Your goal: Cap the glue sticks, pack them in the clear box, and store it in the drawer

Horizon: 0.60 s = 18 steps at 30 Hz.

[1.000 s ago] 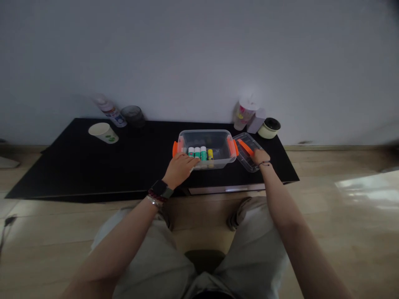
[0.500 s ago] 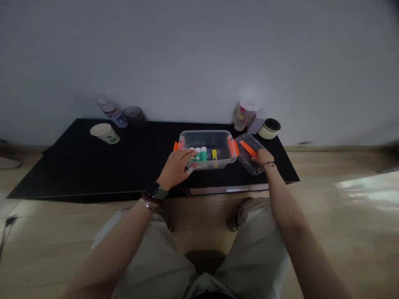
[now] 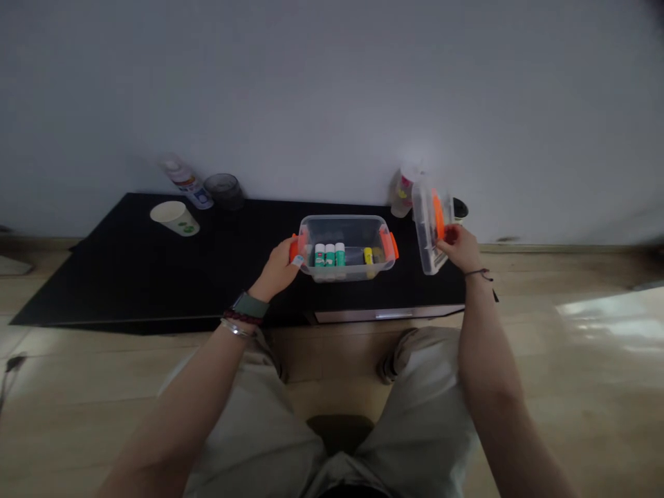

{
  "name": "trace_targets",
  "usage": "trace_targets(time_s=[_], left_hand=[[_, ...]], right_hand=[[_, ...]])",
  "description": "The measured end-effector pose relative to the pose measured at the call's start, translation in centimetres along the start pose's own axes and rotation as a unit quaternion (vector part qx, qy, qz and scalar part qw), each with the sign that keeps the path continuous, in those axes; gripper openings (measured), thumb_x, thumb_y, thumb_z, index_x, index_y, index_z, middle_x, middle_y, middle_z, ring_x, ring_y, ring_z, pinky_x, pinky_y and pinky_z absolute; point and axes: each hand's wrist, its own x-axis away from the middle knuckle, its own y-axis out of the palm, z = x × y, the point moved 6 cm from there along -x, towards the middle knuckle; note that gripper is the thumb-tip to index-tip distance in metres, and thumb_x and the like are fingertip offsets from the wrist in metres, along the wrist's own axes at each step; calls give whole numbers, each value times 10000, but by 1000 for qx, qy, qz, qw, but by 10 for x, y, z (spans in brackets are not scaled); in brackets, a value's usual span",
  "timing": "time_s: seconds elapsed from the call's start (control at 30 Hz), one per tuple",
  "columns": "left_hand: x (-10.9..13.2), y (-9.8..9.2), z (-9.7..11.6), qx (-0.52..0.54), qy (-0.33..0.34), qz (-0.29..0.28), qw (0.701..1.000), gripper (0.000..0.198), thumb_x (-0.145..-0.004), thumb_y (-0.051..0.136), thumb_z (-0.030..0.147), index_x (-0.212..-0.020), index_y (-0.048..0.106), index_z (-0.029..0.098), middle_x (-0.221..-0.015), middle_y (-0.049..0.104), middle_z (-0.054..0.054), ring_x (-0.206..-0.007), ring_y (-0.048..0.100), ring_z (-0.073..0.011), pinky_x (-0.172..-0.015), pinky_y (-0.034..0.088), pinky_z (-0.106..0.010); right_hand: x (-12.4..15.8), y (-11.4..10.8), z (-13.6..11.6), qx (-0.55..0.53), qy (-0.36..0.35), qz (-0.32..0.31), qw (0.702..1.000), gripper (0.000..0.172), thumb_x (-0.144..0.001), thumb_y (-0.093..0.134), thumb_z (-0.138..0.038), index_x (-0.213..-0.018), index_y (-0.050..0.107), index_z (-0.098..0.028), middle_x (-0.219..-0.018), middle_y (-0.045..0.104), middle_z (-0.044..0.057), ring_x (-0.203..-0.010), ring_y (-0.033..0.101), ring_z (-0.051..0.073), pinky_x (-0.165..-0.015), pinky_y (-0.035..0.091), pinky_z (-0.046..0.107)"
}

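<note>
A clear plastic storage box with orange latches stands on the black tabletop. Inside it lie three green tubes with white caps on the left and a yellow tube on the right. My left hand grips the box's left end at the orange latch. Raised off the table and tilted nearly upright, the clear lid with an orange handle is held in my right hand, its fingers pinching near the handle.
On the left stand a paper cup, a spray can and a dark glass jar. Behind the lid are a clear patterned cup and a partly hidden container with a black top. A wall borders the table's back edge.
My right hand has lifted the lid off the table and tipped it up. My left hand has moved from over the green tubes to the box's left end. The yellow tube has shifted right.
</note>
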Motion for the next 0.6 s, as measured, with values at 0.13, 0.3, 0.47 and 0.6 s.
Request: trace_targets(time_s=[0.13,0.3,0.47,0.6], left_hand=[[4,5,2,65,-49,-39,996,591,-896,453,371,-1422,418,104,-1379,581,-203,-1247,585,-309,-1088,430,-525],[4,8,-4,105,-59,-37,992,574,-896,482,378,-1425,432,162,-1427,567,-165,-1316,545,-298,-1144,369,-522],[0,11,-13,143,-59,-28,988,574,-873,507,348,-1420,459,182,-1431,570,-138,-1331,530,-280,-1166,347,-496],[-2,13,-14,181,-74,-23,980,579,-874,523,355,-1430,471,199,-1402,596,-122,-1308,544,-278,-1154,357,-512]], right_hand=[[-2,11,-42,-68,-102,19,992,318,-733,676,-349,-993,638,-170,-921,706,85,-854,667,234,-862,546,429],[-5,34,-81,-125,-168,-19,978,325,-777,660,-331,-1068,644,-186,-1045,693,94,-982,667,252,-964,525,467],[-8,55,-106,-166,-177,-61,968,360,-804,644,-324,-1139,648,-190,-1133,681,99,-1023,663,231,-925,559,422],[-7,64,-130,-137,-215,-79,964,344,-804,640,-278,-1138,665,-200,-1115,688,89,-1030,654,242,-921,552,433]])
